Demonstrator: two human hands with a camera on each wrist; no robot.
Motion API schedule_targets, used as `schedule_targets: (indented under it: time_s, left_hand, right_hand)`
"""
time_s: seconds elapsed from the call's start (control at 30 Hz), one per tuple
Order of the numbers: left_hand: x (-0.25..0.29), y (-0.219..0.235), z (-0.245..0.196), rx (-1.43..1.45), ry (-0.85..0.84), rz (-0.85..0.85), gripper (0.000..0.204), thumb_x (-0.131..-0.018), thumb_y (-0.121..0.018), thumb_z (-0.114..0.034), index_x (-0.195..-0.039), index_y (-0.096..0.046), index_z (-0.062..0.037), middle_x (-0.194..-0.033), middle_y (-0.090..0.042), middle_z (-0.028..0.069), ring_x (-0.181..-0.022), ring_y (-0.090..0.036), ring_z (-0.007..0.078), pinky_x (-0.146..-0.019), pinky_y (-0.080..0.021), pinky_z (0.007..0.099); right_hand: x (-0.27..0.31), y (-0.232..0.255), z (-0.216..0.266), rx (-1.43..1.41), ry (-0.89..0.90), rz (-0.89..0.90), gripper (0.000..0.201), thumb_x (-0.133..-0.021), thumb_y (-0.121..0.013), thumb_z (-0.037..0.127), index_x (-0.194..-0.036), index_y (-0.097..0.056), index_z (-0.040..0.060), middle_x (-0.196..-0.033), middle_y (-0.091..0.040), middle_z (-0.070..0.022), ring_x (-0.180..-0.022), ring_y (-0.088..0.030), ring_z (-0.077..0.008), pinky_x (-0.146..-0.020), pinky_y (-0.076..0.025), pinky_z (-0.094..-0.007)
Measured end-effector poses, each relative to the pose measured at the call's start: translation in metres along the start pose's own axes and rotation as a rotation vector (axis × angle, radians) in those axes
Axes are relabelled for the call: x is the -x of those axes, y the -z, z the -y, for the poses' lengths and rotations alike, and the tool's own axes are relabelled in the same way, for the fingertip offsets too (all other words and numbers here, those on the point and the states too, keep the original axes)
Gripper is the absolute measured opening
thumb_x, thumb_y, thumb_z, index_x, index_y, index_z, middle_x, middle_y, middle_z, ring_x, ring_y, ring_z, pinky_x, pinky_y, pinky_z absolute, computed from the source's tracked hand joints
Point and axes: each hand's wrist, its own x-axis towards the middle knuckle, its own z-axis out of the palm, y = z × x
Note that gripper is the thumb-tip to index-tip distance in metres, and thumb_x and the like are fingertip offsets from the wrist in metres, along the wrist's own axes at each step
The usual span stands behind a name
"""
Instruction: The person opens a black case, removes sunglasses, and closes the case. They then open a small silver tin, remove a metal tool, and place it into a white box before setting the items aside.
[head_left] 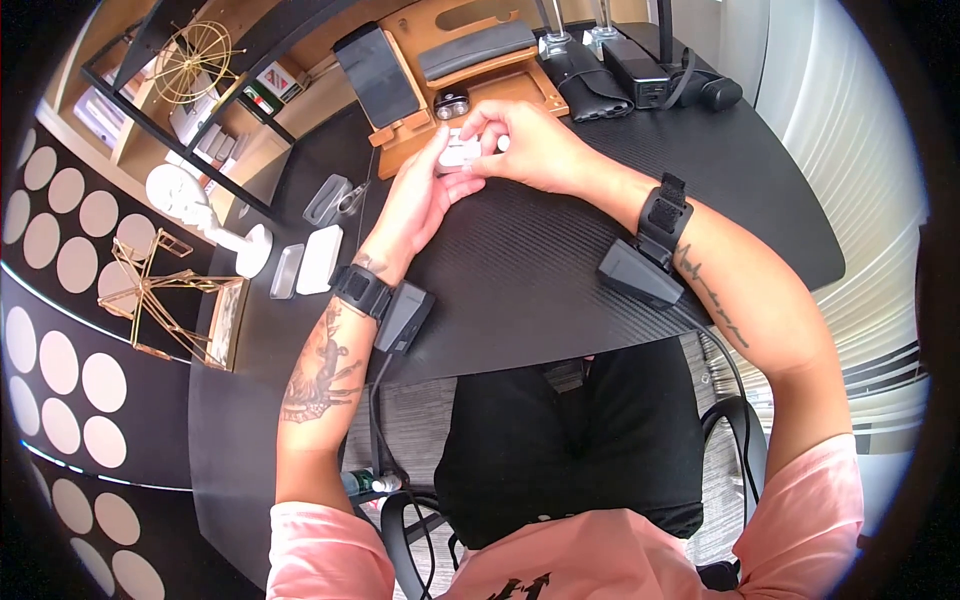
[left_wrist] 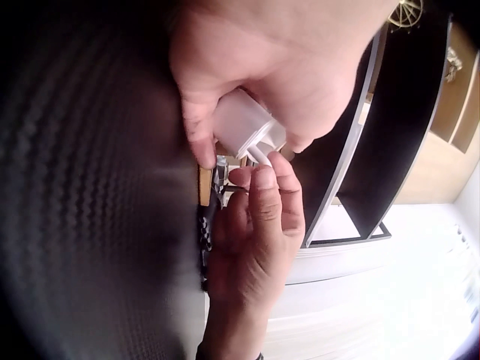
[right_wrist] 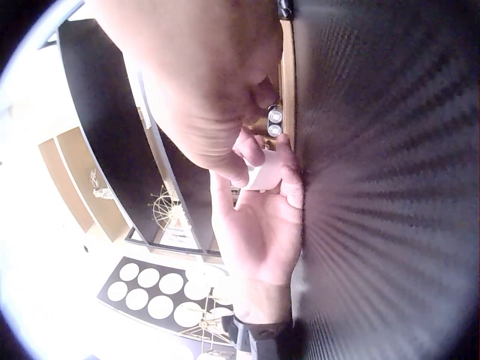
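Note:
A small white earbud case is gripped in my left hand, above the desk's far side. In the left wrist view the fingers and thumb of that hand wrap round the case, and its lid end points toward the other hand. The thumb and fingertips of my right hand pinch a white earbud by its stem, right at the mouth of the case. In the right wrist view the right fingers partly cover the case. A small white round piece shows beside the right fingers in the head view.
Behind the hands stands a wooden organizer with a phone and a small black device. A black pouch lies to the right. On the left are a white lid, scissors and a white head figurine.

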Motion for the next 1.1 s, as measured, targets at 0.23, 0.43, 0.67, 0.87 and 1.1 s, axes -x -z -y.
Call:
schedule_targets:
  time_s: [0.23,0.43,0.67,0.87,1.1]
  left_hand:
    - [0.0,0.0,-0.001,-0.013,0.031,0.025,0.044,-0.097,-0.044,-0.038,-0.112,-0.052,0.0028,-0.097,-0.063,0.0135,-0.085,-0.064,0.0192,-0.078,-0.053,0.0302]
    - [0.0,-0.001,-0.002,-0.013,0.03,0.013,0.045,-0.097,-0.043,-0.039,-0.111,-0.052,0.003,-0.095,-0.063,0.0132,-0.084,-0.064,0.0197,-0.078,-0.053,0.0306]
    - [-0.002,0.002,-0.002,0.001,0.047,0.065,0.043,-0.097,-0.042,-0.04,-0.114,-0.046,-0.001,-0.096,-0.063,0.0136,-0.082,-0.065,0.0205,-0.075,-0.055,0.0295]
    - [-0.002,0.004,-0.001,-0.001,0.042,0.083,0.042,-0.097,-0.04,-0.04,-0.112,-0.047,-0.0012,-0.096,-0.063,0.0136,-0.081,-0.066,0.0205,-0.074,-0.055,0.0292]
    - [0.0,0.0,-0.003,-0.022,0.051,0.08,0.042,-0.098,-0.039,-0.04,-0.112,-0.048,-0.0012,-0.096,-0.062,0.0127,-0.083,-0.065,0.0209,-0.075,-0.055,0.0301]
  right_hand:
    - [-0.002,0.004,0.002,0.076,-0.023,-0.009,0.032,-0.071,-0.074,0.02,-0.095,-0.063,0.0019,-0.072,-0.064,-0.009,-0.069,-0.063,-0.019,-0.064,-0.049,-0.0314]
    - [0.001,0.002,0.008,0.105,0.04,-0.08,0.025,-0.072,-0.07,0.015,-0.092,-0.063,0.0012,-0.069,-0.064,-0.0113,-0.067,-0.065,-0.0217,-0.064,-0.05,-0.0325]
    - [-0.001,0.004,0.001,0.087,0.098,-0.097,0.02,-0.072,-0.063,0.007,-0.09,-0.063,0.0004,-0.071,-0.066,-0.0125,-0.069,-0.066,-0.0225,-0.066,-0.05,-0.0326]
    - [0.002,0.005,0.004,0.08,0.057,-0.018,0.021,-0.073,-0.06,0.007,-0.093,-0.064,0.0024,-0.073,-0.066,-0.0129,-0.071,-0.066,-0.0243,-0.067,-0.05,-0.034]
    - [0.003,0.008,0.014,0.294,0.081,-0.028,0.02,-0.075,-0.065,0.015,-0.091,-0.066,0.003,-0.076,-0.066,-0.0138,-0.074,-0.066,-0.0277,-0.067,-0.05,-0.036]
